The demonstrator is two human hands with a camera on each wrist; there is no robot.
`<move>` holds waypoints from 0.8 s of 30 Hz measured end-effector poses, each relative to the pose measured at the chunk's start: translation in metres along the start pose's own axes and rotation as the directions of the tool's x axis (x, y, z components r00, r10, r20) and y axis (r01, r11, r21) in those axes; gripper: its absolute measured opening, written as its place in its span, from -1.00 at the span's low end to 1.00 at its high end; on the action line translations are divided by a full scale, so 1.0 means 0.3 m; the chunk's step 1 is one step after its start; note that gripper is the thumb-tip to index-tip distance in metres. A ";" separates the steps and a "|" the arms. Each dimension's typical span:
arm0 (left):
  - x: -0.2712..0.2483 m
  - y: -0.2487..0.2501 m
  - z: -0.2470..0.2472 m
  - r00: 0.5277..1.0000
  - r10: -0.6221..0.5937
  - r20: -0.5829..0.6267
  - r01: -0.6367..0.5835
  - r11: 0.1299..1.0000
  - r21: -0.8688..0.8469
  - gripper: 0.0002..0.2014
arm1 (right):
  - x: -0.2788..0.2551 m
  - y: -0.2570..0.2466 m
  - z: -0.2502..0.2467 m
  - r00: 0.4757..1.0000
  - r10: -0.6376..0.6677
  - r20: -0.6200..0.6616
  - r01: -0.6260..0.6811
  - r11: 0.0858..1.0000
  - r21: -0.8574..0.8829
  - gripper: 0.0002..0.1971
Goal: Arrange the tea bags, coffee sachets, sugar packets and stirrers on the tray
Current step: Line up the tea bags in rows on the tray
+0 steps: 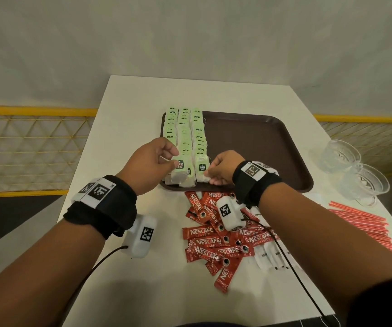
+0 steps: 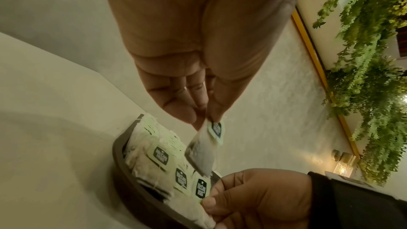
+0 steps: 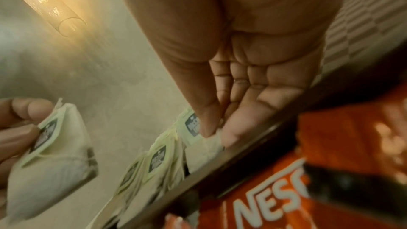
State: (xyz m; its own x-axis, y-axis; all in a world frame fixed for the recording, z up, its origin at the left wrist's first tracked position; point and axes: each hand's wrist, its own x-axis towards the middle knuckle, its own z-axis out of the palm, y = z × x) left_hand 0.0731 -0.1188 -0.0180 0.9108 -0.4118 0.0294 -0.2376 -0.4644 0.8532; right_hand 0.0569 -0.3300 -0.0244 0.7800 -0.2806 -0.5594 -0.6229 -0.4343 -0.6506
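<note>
Three rows of pale-green tea bags [image 1: 185,135], each with a dark label, run down the left third of the brown tray [image 1: 256,147], which sits mid-frame on the white desk [image 1: 129,109] in the head view; the rest of the tray is bare. The left grip [image 1: 153,165] has thumb and fingertips pinched on the tag of one bag [image 2: 206,152]; in the left wrist view that bag hangs, tilted, above the rows' near end, and whether it touches them cannot be told. The right grip [image 1: 222,168], fingers curled down, pinches the nearest bag of the right row [image 1: 202,171] between thumb and forefinger at the tray's lower edge; the right wrist view shows those two digits closed on its white paper. Below the tray, at lower centre, red coffee sachets [image 1: 216,241] lie in a loose, overlapping heap on the desk, with white sugar packets [image 1: 270,256] partly under its right side. Red stirrers [image 1: 365,225] lie bundled at the right edge, just below two clear glass cups [image 1: 353,168].
</note>
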 end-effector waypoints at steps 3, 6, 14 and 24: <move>0.009 0.009 0.010 1.000 -0.006 0.021 0.007 1.000 -0.018 -0.89 | 0.015 0.005 -0.003 1.000 0.010 0.018 -0.010 1.000 0.015 -0.82; 0.020 0.017 0.027 1.000 -0.012 0.026 0.014 0.999 -0.051 -0.88 | 0.025 0.024 -0.030 0.995 -0.085 -0.042 0.080 0.991 -0.111 -0.77; 0.052 0.054 0.092 0.999 -0.036 0.033 0.041 0.985 -0.166 -0.83 | -0.060 0.030 -0.101 0.882 -0.453 0.131 0.455 0.890 0.012 -0.72; 0.043 0.046 0.110 0.997 -0.050 -0.056 0.044 0.994 -0.102 -0.83 | 0.023 0.093 -0.041 0.964 -0.256 0.066 0.259 0.965 -0.039 -0.85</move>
State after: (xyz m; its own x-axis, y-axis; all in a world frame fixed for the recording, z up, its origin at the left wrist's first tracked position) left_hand 0.0705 -0.1565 -0.0230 0.9390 -0.3435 0.0162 -0.1619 -0.3999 0.9021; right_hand 0.0455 -0.3546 -0.0401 0.9078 -0.1027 -0.4067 -0.3967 -0.5250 -0.7530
